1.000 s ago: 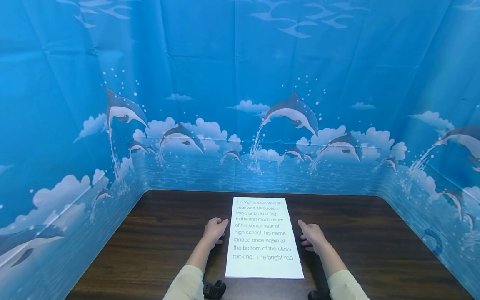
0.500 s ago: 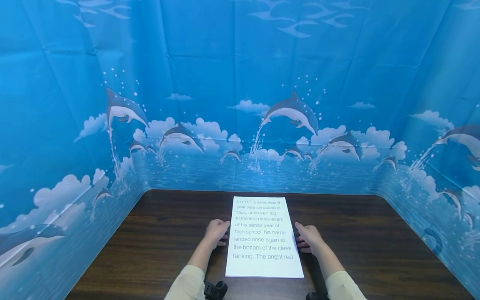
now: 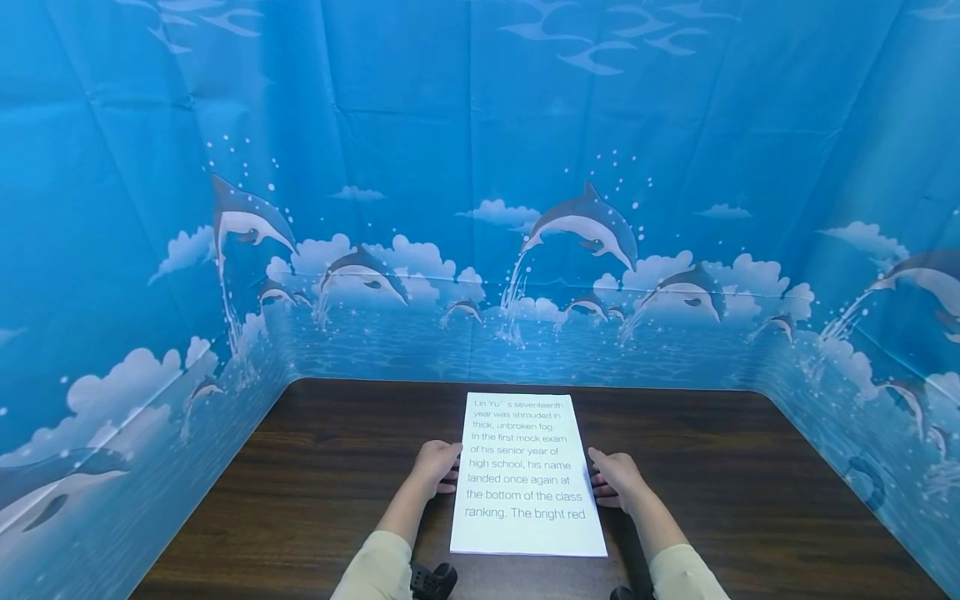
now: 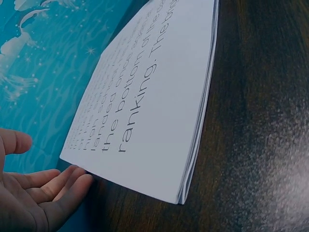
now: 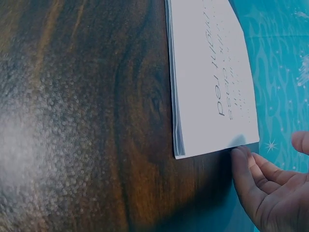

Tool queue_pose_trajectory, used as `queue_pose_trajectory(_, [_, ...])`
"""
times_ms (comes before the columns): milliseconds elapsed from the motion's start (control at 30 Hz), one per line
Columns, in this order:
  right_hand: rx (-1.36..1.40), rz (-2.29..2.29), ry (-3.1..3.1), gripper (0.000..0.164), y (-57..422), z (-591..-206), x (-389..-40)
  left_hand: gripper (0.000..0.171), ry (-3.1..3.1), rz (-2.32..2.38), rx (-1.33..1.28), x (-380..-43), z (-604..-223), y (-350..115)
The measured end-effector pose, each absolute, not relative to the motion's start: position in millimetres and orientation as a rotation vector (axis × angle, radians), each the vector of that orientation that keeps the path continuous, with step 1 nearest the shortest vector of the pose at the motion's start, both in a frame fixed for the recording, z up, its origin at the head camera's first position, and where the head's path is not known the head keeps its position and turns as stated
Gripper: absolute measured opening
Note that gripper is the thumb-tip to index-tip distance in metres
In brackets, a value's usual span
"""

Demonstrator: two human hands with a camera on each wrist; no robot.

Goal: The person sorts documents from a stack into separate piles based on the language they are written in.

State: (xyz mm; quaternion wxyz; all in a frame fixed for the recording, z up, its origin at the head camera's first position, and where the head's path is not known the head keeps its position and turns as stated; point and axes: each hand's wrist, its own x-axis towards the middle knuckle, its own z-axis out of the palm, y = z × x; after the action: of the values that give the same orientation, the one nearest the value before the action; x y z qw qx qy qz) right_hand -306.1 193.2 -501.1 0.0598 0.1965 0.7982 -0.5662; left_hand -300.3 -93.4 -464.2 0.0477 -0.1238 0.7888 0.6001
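Note:
A thin stack of white paper sheets [image 3: 525, 537] lies on the dark wooden table, large printed text facing up. At its left edge is my left hand [image 3: 435, 468], with fingertips [image 4: 79, 180] right at the sheets' side and the thumb raised apart from the paper. Along the right edge my right hand [image 3: 618, 479] mirrors it. In the right wrist view its fingertips [image 5: 239, 153] meet the paper's side, casting a shadow there, while the thumb stays off the page. Neither hand pinches the stack. Several layered sheets show along the near edge in both wrist views.
The dark wood-grain table [image 3: 300, 517] extends on both sides of the paper. A blue curtain [image 3: 420, 167] printed with dolphins and clouds encloses the back and sides. A black wrist device [image 3: 433, 581] sits at the left forearm, below the pale sleeve [image 3: 378, 567].
Both hands have moved inward, the left one rightward and the right one leftward, until their fingertips reach the paper's side edges. The stack itself has stayed in place.

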Motion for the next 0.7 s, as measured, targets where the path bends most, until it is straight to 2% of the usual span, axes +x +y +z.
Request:
queue_pose_trajectory(200, [0.518, -1.726, 2.433, 0.04, 182, -466, -280, 0.039, 2.372, 1.869, -0.36, -300, -465, -95])
queue_pose_trajectory(367, [0.483, -1.729, 2.442, 0.028, 182, -466, -280, 0.039, 2.346, 1.887, -0.372, -300, -466, -95])
queue_pose_trajectory(700, [0.43, -1.752, 2.48, 0.013, 179, -471, -281, 0.025, 2.332, 1.931, -0.361, -302, -471, -95])
